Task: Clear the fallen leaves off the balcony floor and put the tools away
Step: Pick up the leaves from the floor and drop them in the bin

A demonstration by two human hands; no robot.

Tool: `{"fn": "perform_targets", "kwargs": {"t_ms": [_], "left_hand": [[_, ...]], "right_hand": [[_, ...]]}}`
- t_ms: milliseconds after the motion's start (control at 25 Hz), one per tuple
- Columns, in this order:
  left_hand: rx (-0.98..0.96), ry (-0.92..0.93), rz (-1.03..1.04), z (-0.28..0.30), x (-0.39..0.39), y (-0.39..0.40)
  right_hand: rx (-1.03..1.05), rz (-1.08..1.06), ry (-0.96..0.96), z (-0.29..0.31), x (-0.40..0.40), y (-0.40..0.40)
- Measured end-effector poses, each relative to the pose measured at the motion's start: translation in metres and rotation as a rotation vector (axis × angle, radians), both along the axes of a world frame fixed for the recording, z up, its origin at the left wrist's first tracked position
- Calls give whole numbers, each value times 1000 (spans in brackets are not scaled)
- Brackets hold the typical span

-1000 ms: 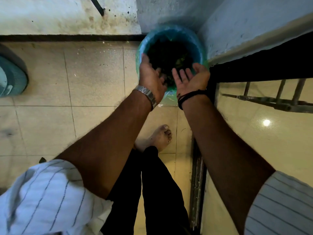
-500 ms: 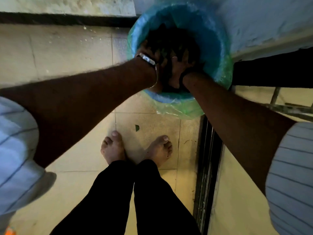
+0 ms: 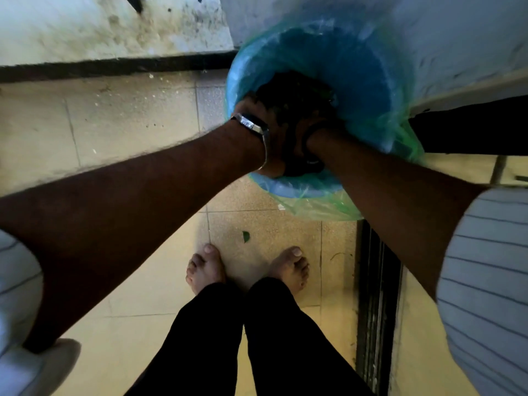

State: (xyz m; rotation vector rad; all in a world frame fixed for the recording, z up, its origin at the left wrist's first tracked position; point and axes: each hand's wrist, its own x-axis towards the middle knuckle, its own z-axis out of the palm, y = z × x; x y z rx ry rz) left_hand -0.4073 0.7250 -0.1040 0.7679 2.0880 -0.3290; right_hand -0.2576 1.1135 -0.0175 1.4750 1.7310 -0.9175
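Leaves point(image 3: 297, 90), a dark damp heap, sit deep inside the round blue bin lined with a green plastic bag point(image 3: 371, 81). Both hands are down in there, left hand point(image 3: 257, 115) and right hand point(image 3: 300, 138) wrist to wrist; whether the fingers grip anything, I cannot tell. One small green leaf point(image 3: 245, 236) lies on the beige tiled floor point(image 3: 128, 110), between bin and bare toes. The bin is tucked into the wall corner, beside the black door track point(image 3: 377, 295).

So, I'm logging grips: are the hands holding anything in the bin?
Cannot be told. Both the left hand and right hand are down in the bin, fingers hidden in darkness.
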Motion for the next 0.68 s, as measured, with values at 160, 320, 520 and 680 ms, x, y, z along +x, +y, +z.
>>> {"fn": "perform_targets", "kwargs": {"t_ms": [160,320,520,680], "left_hand": [[298,-97,-263,103,13,177],[787,61,-1138,223,-10,326],[692,101,-1004,211,-25,302],[702,-97,-737,203,-27,310]], "right_hand": [[118,159,58,80,12,-9],[702,199,199,134,40,-33],[764,22,179,117,60,-9],[537,-367,333,116,53,24]]}}
